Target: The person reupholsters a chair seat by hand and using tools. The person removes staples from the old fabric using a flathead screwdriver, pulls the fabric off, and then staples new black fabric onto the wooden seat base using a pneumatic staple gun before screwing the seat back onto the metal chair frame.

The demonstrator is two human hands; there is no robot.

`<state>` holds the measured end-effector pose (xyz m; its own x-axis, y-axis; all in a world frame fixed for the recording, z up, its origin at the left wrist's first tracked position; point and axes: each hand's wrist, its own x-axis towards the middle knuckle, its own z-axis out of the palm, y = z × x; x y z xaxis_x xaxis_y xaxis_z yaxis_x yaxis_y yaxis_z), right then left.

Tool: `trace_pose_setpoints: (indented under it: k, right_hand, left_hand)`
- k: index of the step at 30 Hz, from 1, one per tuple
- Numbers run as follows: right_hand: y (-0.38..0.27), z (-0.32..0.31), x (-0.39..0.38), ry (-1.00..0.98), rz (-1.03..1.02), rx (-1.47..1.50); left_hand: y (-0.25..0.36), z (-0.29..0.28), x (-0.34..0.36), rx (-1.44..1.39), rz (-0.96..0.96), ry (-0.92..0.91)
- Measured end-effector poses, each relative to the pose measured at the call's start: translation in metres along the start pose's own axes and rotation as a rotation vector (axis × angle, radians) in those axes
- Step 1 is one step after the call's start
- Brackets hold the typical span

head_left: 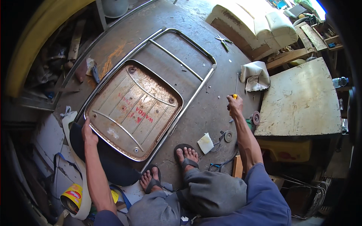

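A folding metal chair lies flat on the floor, its rusty seat pan (134, 109) facing up inside a chrome tube frame (188, 52). My left hand (89, 136) rests on the seat pan's near left edge, fingers on the rim. My right hand (234, 106) is out to the right of the frame, closed around the yellow handle of a screwdriver (236, 84) whose shaft points away from me. My two sandalled feet (171, 165) stand just below the chair's near corner.
A pale wooden board table (301, 101) stands at the right, with a folded cloth (255, 75) beside it. Scissors (224, 41) and a cream cushion (260, 22) lie farther off. A small white pad (206, 143), a disc (228, 136) and cables lie near my feet. A yellow tin (71, 197) sits at lower left.
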<state>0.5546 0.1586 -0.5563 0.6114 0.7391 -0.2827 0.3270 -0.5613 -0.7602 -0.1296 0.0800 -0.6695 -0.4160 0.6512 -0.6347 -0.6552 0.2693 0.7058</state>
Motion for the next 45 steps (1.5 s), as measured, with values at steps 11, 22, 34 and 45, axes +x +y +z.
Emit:
trace_pose_setpoints:
  k: [11,22,34,45]
  right_hand:
    - [0.133,0.041,0.080,0.125,-0.410,-0.411]
    - [0.024,0.075,0.019,-0.282,-0.265,0.245]
    - [-0.178,0.268,-0.223,-1.203,-0.334,-0.213]
    - [-0.175,0.391,-0.298,-1.239,-0.931,-0.524]
  left_hand:
    - [0.010,0.020,0.012,0.108,-0.033,0.178]
    - [0.005,0.033,-0.035,0.070,0.018,0.349]
    - [-0.013,0.017,-0.030,0.028,0.006,0.168]
    - [-0.020,0.030,-0.028,0.150,-0.013,0.406]
